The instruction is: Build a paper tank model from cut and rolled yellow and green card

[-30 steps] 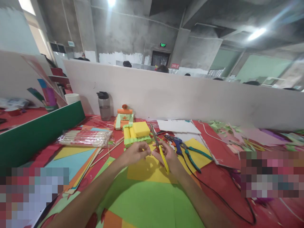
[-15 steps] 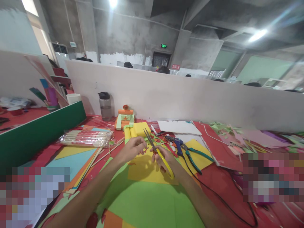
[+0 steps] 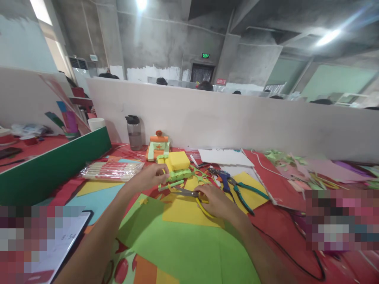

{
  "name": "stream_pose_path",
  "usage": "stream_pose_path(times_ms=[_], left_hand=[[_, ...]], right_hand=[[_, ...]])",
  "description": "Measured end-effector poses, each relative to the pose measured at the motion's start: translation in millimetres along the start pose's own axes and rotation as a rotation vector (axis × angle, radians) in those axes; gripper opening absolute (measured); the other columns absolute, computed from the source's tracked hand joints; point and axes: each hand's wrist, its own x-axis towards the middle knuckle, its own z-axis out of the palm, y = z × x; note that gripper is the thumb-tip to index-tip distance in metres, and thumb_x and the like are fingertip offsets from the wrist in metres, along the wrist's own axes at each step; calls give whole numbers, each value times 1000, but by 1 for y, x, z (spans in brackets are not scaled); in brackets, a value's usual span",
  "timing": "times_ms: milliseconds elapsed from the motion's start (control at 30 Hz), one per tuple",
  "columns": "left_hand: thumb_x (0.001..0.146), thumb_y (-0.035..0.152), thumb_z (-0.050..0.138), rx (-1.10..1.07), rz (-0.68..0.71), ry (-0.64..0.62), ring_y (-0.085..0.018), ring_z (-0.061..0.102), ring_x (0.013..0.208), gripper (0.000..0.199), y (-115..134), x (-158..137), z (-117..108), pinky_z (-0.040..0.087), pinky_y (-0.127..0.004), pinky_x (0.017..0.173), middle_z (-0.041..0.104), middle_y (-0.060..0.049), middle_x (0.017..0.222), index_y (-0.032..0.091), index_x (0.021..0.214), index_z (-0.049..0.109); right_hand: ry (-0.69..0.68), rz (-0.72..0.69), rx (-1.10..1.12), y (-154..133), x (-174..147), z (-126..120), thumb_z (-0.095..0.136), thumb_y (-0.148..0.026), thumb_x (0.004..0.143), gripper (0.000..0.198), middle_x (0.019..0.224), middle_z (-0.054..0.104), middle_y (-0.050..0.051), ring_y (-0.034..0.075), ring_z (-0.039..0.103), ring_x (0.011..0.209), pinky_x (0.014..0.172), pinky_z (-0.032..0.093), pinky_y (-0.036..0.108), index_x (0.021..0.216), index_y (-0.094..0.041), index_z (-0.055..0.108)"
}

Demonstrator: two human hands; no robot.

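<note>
Right hand (image 3: 214,200) holds yellow-handled scissors (image 3: 193,194), blades pointing left. Left hand (image 3: 150,175), fingers curled, is beside a yellow-and-green paper model (image 3: 179,161); cannot tell whether it holds anything

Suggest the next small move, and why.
Probably steady the pale green strip with the left hand: that hand is close to it, and the scissors in the right hand have their blades beside it. Whether the left hand already touches it is unclear.
</note>
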Motion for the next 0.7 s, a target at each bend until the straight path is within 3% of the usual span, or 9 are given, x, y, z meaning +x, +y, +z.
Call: stream_pose_path(times_ms=[100, 267, 433, 567, 700], left_hand=[[87, 43, 55, 4, -16, -163, -18, 63, 63, 24, -7, -2, -1, 40, -25, 54, 74, -4, 73, 20, 83, 62], [87, 47, 57, -56, -7, -273, -18, 65, 68, 27, -17, 1, 4, 44, -24, 58, 73, -4, 79, 20, 84, 61], [88, 51, 55, -72, 12, -267, -16, 63, 67, 31, -18, 4, 9, 44, -24, 60, 71, -3, 77, 19, 84, 57], [88, 56, 53, -129, 12, -229, -16, 63, 64, 36, -16, 5, 14, 46, -26, 61, 71, -3, 79, 20, 86, 55], [87, 60, 54, -223, 34, -209, -15, 61, 63, 41, -12, 7, 21, 46, -25, 58, 70, -4, 78, 19, 87, 53]], right_hand=[[-40, -38, 6, 2, -3, 1, 65, -13, 81, 34, 108, 62, 9, 25, 58, 106, 90, 45, 33, 112, -25, 69], [-122, -36, 21, 3, -10, -7, 61, -12, 81, 40, 108, 59, 7, 24, 58, 104, 88, 47, 32, 116, -30, 68], [-46, -30, 134, 4, -7, -11, 61, -19, 84, 29, 111, 64, 7, 24, 60, 106, 92, 46, 35, 111, -26, 68], [-15, 23, 382, -5, 3, -9, 60, -29, 89, 23, 90, 69, 3, 20, 64, 80, 72, 49, 31, 110, -25, 67], [45, 3, 509, -23, 13, -13, 64, -36, 88, 26, 85, 69, 2, 18, 64, 74, 65, 47, 27, 111, -26, 67]])
